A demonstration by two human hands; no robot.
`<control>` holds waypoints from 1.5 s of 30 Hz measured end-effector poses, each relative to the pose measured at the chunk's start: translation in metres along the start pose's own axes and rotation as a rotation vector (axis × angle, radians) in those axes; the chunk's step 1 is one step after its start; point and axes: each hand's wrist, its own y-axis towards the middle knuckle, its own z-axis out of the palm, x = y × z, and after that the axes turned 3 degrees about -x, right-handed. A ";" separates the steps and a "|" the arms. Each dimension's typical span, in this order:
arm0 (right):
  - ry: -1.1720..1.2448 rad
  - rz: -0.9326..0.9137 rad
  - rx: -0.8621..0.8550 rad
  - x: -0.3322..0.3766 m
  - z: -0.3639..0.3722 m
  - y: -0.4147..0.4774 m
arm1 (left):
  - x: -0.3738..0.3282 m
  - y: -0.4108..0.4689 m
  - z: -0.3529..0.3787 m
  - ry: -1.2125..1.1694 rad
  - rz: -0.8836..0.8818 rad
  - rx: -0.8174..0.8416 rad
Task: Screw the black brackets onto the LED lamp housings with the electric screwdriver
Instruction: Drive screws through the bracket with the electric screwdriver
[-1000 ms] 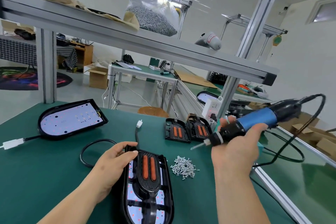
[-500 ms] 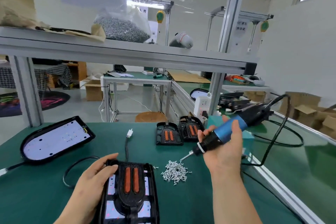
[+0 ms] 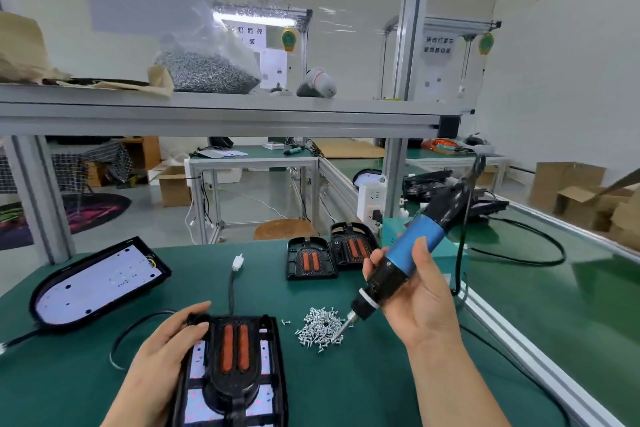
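An LED lamp housing (image 3: pixel 268 354) lies at the near edge of the green table, with a black bracket (image 3: pixel 232 360) with two orange strips laid on top of it. My left hand (image 3: pixel 166 347) rests on the housing's left side. My right hand (image 3: pixel 420 305) grips a blue and black electric screwdriver (image 3: pixel 408 260). Its bit tip dips into the right side of a small pile of silver screws (image 3: pixel 320 328). Two more black brackets (image 3: pixel 311 258) sit side by side farther back.
A second lamp housing (image 3: pixel 97 282) with a white LED board lies at the left. A black cable with a white plug (image 3: pixel 238 262) runs from the near housing. A metal shelf (image 3: pixel 221 114) overhead carries a bag of screws. The screwdriver's cord loops to the right.
My right hand has lowered the screwdriver from mid-air down and left until its tip reached the screw pile. My head has tilted up. My left hand stays on the housing.
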 end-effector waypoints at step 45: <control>0.172 -0.108 -0.396 -0.015 -0.012 -0.004 | -0.045 0.058 0.128 1.364 0.282 0.367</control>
